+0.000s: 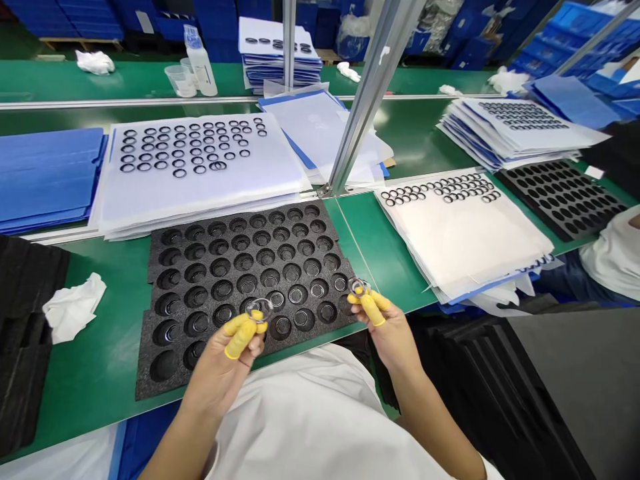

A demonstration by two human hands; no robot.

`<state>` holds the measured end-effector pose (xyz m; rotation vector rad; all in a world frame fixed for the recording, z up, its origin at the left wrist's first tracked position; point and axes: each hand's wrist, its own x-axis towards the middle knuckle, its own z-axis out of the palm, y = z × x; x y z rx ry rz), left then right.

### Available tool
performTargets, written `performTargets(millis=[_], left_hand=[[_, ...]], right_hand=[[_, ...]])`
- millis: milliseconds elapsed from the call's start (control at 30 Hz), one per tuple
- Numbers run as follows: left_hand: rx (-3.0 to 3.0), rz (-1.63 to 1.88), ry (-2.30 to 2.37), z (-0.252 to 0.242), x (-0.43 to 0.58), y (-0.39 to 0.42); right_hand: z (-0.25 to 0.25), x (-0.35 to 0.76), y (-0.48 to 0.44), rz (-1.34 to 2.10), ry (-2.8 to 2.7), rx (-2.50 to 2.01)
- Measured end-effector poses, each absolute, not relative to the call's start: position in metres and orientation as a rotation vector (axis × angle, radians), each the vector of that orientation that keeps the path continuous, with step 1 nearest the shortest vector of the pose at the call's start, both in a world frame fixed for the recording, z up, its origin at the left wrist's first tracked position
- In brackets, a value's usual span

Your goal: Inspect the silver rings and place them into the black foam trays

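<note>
You are pinching a clear ring (269, 305) with your left hand (225, 357) over the black foam tray (144, 387) and another ring (352, 283) with your right hand (393, 339) by the tray's right edge. You are apparently handling rings at the pockets (165, 365); the next move is likely calling for a light grip and level rings.

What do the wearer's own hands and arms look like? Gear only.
Left hand and right hand: yellow finger cots with rolled rims on the thumb and some fingers, palms uncovered. Both forearms bare, with no watch, cable or marking visible. White top; a white sleeve edge shows on the right arm.
</note>
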<state>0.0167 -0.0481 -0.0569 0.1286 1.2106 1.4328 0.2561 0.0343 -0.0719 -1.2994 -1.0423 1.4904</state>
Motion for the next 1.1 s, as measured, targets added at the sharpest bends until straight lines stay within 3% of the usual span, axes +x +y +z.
performTargets(millis=[133, 233, 467, 600, 733, 900, 1100], left_hand=[[0.298, 1.573, 1.57, -0.086, -0.008, -0.071], [0.595, 1.485, 1.816, -0.113, -0.02, -0.096], [1.164, 1.306, 2.125, -0.132, -0.054, -0.13], [1.358, 1.156, 2.489, -0.121, -0.082, -0.144], [1.573, 1.017, 2.619, -0.126, -0.099, -0.166], [1.842, 0.531, 2.72, -0.143, -0.108, -0.184], [1.982, 0.317, 2.583, -0.148, -0.113, -0.187]], right_hand=[[-0.095, 0.291, 0.031, 0.795, -1.698, -1.329], [-0.111, 0.306, 0.023, 0.473, -2.137, -1.309], [-0.128, 0.306, 0.031, 0.372, -2.216, -1.386], [-0.118, 0.299, 0.039, 0.632, -1.922, -1.435], [-0.095, 0.277, 0.037, 1.256, -1.547, -1.419], [-0.065, 0.233, 0.027, 1.881, -1.141, -1.295], [-0.037, 0.199, 0.018, 2.197, -0.952, -1.03]])
